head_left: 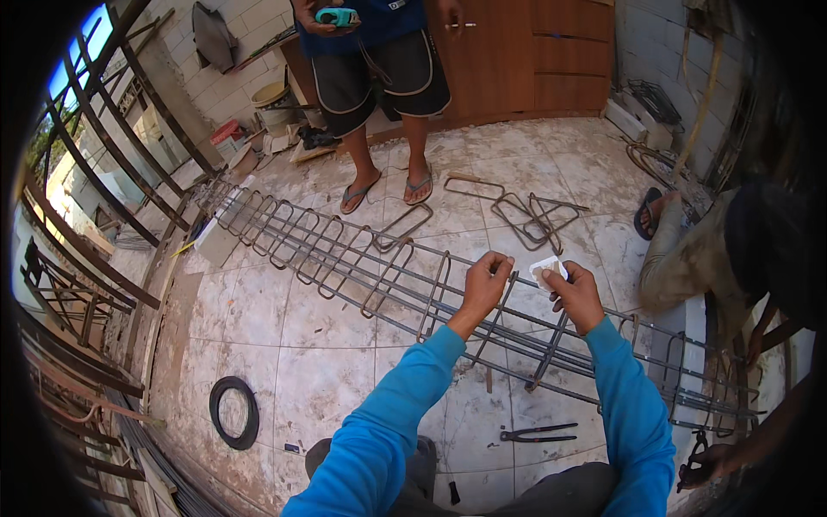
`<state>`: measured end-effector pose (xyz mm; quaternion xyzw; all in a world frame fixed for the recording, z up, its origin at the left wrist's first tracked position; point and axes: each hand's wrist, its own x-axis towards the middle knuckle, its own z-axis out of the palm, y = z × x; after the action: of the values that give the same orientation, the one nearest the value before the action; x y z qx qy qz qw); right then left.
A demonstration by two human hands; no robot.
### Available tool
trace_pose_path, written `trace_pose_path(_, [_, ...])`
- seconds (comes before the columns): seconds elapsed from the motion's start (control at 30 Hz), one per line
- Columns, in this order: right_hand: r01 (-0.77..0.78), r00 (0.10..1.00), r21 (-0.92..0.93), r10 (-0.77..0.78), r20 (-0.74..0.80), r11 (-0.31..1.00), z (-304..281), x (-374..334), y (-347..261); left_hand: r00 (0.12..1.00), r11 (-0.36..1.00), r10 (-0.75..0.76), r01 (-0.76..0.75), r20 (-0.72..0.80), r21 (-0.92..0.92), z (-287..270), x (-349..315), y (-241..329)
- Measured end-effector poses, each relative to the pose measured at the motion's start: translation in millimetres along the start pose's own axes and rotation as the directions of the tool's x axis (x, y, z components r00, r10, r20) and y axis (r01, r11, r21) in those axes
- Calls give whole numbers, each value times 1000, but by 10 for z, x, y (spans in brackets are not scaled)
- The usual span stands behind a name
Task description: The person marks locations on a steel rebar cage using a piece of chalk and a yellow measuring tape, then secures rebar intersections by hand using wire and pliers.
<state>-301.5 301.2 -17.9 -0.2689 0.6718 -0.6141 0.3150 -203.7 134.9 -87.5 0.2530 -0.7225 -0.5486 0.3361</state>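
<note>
Apparently, you were at a fingertip step: your right grip (579, 297) was pinched on the white scrap (541, 263) over the cage (433, 297), and moving on seemed to call for a light hold. Whether your left grip (488, 283) had closed on anything, I couldn't tell. The cage's right end lay in shadow.

The top edge cuts off the standing person (379, 77), head unseen. At the right rim, a second person (702, 241) sinks into darkness. The right hand (581, 299) hides part of a white scrap (541, 266); whether the left hand (484, 289) pinches anything is too small to tell. At lower centre, a dark piece (454, 493) is unidentifiable.
</note>
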Motion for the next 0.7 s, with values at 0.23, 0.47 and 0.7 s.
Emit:
trace_pose_path(0.23, [131,991,-4,-131,-16,991,388,148,-803,984,954,-21,-34,-179,-298,-869,528,479])
trace_pose_path(0.47, [329,873,326,-417,253,887,326,-49,-1600,685,986,-160,148,711,79,-947,-479,293])
trace_pose_path(0.7, [28,981,143,-55,187,989,-234,-632,-679,525,969,-230,42,820,245,-1039,-737,121])
